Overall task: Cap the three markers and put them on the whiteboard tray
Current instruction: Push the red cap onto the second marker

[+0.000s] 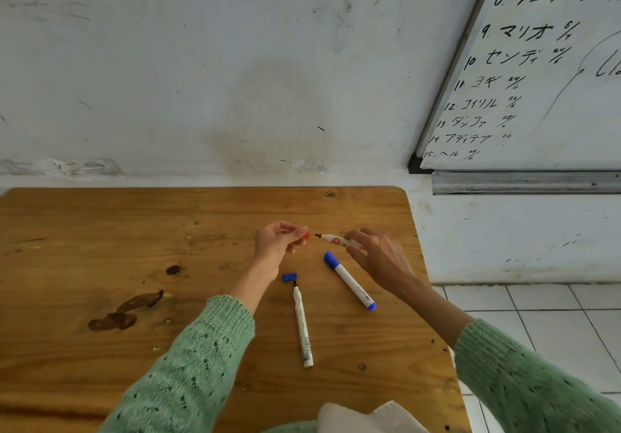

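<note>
Over the table (pixel 100 231), the right hand (pixel 376 254) pinches the red marker (pixel 337 240), tip pointing to nine o'clock at the red cap (pixel 305 235) pinched in the left hand's (pixel 277 242) grip, nearly touching.

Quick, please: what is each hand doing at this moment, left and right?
Left hand: closed, fingers pinch the red cap.
Right hand: closed, holding the uncapped red marker.

The red cap (pixel 306 235) is mostly hidden by the left hand (pixel 278 242), and the red marker's (pixel 336 239) rear by the right hand (pixel 379 258). The whiteboard (pixel 537 73) and tray (pixel 524 182) are cut off at the right edge.
</note>
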